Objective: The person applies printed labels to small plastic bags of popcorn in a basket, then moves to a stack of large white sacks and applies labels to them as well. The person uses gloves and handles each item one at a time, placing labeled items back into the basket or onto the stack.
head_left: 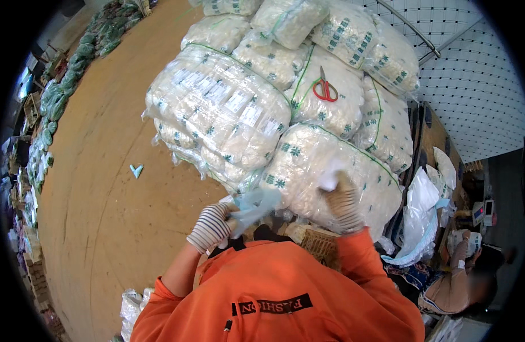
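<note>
My left hand (210, 227), in a striped knit glove, is closed around a limp light-blue sheet (254, 207). The sheet reaches toward the nearest plastic-wrapped bale (299, 165), which has pale contents, green print and a green strap. Over that bale's front, my gloved right hand (343, 206) pinches a small white piece (330, 178), blurred by motion. Whether the piece touches the plastic cannot be made out. Left of this bale lies another bale (217, 105) with several white labels in a row. Scissors (325, 91) with red handles rest on a bale farther back.
More bales (342, 31) are stacked behind. A folded light-blue scrap (136, 171) lies on the brown floor (103, 228). Filled green bags (60, 97) line the far left. At right are a clear plastic bag (420, 199), a white dotted sheet (473, 97) and a seated person (450, 285).
</note>
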Tool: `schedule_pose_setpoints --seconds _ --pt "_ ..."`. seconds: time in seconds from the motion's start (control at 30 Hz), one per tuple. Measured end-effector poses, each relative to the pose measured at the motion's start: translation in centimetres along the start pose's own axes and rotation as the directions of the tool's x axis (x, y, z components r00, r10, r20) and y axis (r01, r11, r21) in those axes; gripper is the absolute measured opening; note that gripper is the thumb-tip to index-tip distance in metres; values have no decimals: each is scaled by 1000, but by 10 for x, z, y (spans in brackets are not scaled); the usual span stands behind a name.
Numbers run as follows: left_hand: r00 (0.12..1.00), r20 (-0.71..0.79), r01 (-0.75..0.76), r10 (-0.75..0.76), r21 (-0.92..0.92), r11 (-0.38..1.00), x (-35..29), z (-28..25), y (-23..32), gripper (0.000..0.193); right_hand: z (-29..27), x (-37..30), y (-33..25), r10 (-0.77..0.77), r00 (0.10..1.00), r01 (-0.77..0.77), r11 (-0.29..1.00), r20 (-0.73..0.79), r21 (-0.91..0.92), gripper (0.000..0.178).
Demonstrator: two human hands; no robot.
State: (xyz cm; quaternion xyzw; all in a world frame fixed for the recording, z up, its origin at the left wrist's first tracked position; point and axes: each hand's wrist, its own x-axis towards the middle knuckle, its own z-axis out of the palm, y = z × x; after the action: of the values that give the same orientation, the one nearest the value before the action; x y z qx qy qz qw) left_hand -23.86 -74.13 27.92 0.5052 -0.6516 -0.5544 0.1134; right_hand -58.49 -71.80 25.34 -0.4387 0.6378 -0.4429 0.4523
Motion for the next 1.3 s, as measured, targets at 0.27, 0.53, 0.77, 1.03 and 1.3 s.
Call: schedule_pose_setpoints --seconds 0.27,0.53,0.77,1.03,1.3 --pt "919 391 -258 -55 701 665 126 89 103 78 -36 64 -10 91 974 -184 853 208 488 72" --pt "895 374 -102 -242 701 706 154 105 76 39 -51 72 15 -9 955 -86 949 298 303 75" --pt "979 198 -96 -47 652 752 129 105 39 32 16 82 20 -283 573 745 571 769 -345 58" --pt "999 -4 -39 53 637 770 141 86 41 32 2 141 39 -308 814 405 909 492 -102 48" --pt "999 -35 42 -25 679 733 145 75 40 31 4 143 27 -528 575 816 422 625 -395 41"
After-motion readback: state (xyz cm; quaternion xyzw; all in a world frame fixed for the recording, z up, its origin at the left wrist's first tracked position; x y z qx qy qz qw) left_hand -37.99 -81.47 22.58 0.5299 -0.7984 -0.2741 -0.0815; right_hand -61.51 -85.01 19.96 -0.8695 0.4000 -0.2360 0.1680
